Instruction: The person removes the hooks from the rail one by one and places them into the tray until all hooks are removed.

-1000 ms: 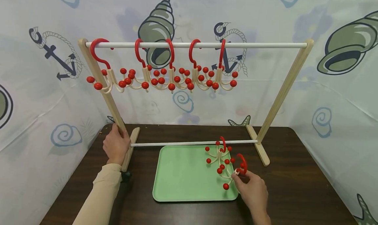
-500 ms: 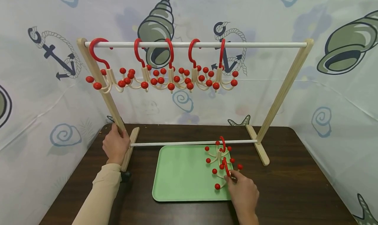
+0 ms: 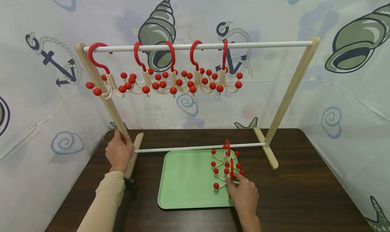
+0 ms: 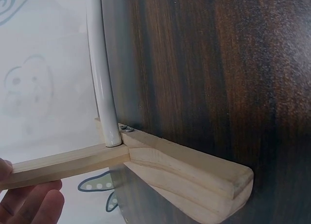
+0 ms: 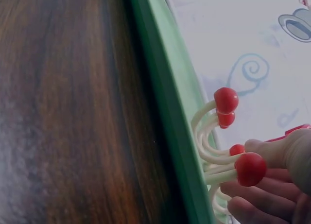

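Observation:
My left hand (image 3: 119, 151) grips the lower part of the rack's left wooden post (image 3: 106, 101). In the left wrist view, the thumb lies on one side of that post and the fingers on the other. Over the right part of the green tray (image 3: 182, 183), my right hand (image 3: 244, 195) pinches the stem of a multi-arm hanger with a red hook (image 3: 232, 168) and red ball tips. The hook points up. The right wrist view shows its curved cream arms and a ball tip (image 5: 250, 169) beside my fingers. Just behind, another such hanger (image 3: 228, 148) rests on the tray.
Several matching hangers (image 3: 172, 57) hang along the left and middle of the white top rail (image 3: 268, 45). A lower white bar (image 3: 182, 148) runs behind the tray. The rack's right foot (image 3: 267, 150) stands on the dark wooden table (image 3: 298, 181).
My right hand has moved left over the tray with the hanger, whose hook has turned to stand more upright. My left hand keeps its grip on the post. The head view has tilted slightly.

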The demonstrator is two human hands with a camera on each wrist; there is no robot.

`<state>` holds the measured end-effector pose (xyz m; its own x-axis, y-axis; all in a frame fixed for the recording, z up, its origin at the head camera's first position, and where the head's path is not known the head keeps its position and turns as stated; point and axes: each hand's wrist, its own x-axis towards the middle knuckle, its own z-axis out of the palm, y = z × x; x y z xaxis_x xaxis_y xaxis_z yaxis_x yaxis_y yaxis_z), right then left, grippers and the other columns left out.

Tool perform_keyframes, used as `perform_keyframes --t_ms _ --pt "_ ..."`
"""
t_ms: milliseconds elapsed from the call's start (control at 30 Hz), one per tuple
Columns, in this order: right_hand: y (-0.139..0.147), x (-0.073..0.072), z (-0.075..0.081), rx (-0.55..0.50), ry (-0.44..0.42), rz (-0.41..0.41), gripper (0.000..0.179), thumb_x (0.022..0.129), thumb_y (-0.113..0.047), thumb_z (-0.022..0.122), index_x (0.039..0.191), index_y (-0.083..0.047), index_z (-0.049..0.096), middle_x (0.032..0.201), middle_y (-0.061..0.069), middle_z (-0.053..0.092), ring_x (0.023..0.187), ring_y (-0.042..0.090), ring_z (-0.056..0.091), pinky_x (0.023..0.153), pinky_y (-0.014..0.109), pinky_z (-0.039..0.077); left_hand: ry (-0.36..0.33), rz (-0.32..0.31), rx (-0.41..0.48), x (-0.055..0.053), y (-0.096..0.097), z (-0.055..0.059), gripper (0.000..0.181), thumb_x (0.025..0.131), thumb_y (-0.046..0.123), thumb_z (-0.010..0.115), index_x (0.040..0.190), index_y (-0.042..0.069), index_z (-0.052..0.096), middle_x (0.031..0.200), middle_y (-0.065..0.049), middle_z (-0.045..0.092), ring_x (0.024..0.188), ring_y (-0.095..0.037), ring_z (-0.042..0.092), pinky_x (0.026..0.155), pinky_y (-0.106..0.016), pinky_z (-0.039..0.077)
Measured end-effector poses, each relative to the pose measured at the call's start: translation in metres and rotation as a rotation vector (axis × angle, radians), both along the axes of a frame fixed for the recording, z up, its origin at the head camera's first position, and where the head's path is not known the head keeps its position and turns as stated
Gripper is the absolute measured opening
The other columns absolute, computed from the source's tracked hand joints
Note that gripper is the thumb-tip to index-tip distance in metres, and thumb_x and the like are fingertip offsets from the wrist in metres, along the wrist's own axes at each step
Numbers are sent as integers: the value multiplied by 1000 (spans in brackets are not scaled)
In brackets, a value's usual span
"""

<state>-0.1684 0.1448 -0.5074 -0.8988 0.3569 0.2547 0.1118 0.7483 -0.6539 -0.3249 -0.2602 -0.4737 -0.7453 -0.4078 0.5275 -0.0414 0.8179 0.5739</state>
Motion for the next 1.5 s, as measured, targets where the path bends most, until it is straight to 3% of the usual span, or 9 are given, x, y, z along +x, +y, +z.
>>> perform_keyframes --t_ms 400,767,900,1133,1333,1500 --pt "0 8 6 -117 -30 54 39 83 -23 79 115 -2 72 96 12 74 72 17 73 62 44 55 25 1 -9 -2 -2 1 18 90 19 60 99 4 56 79 -20 65 72 -49 61 55 -60 40" --pt "26 25 47 -257 -116 95 33 84 -22 79 111 -5 73 98 5 74 82 20 72 67 33 55 33 -8 -14 -4 -1 2 16 90 18 60 96 4 56 77 -19 64 68 -46 62 54 -59 40" --pt "41 29 69 -288 -58 108 30 86 -18 77 112 -4 72 98 7 74 83 17 71 67 27 54 16 -3 -16 -3 -1 3 16 90 18 60 97 4 56 78 -19 65 69 -46 62 54 -58 40" --pt "55 24 111 -222 130 151 28 87 -22 76 111 -8 73 100 3 74 80 4 68 68 14 48 7 6 -10 -1 0 2 17 90 18 60 98 4 56 79 -19 65 69 -47 62 54 -58 40" --pt "58 2 154 -233 282 246 33 89 -22 74 120 -11 70 111 2 71 87 -3 65 71 12 48 6 2 -3 -1 0 0 17 90 18 60 100 4 57 80 -19 66 70 -46 62 55 -58 40" --pt "53 -25 194 -157 376 323 38 91 -24 71 128 -14 66 119 0 69 99 7 67 77 20 51 5 6 -5 -1 0 -1 17 90 17 60 100 4 57 80 -19 66 70 -46 63 55 -58 40"
